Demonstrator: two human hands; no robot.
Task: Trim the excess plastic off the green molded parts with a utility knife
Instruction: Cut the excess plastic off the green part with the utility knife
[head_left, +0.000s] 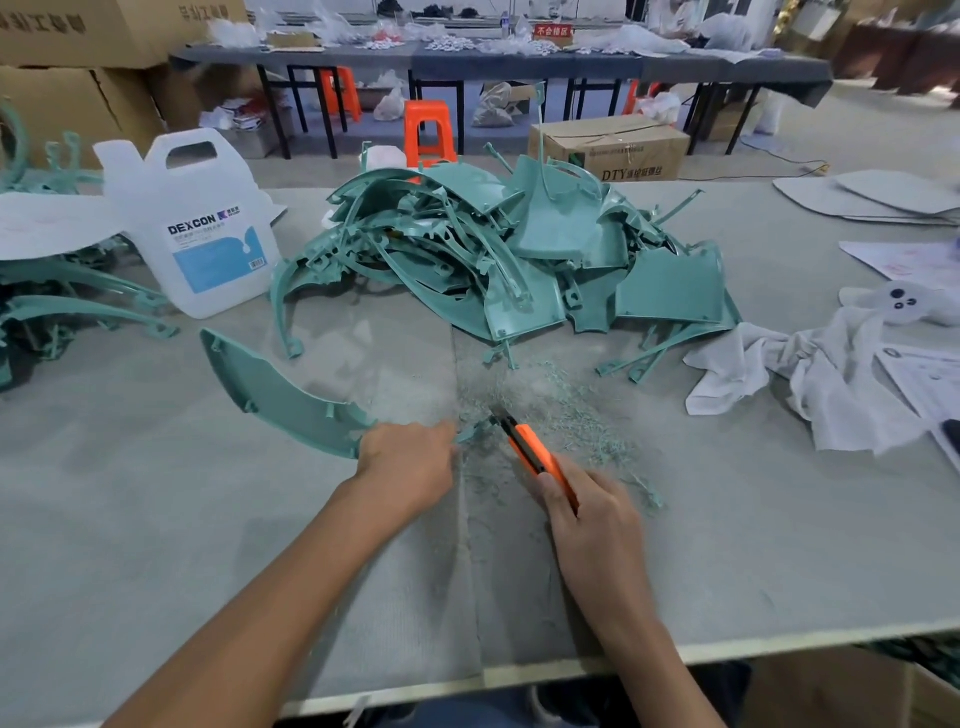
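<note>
Grey table (156, 519): heaped green parts (493, 260) beyond both hands; left hand (408, 460) grips a curved green part (275, 395), right hand (592, 525) grips an orange utility knife (535, 457) over shavings (561, 415).

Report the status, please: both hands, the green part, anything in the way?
Left hand grips curved green part at its end. Right hand holds orange utility knife, blade at that end. Only loose shavings around the cut.
</note>
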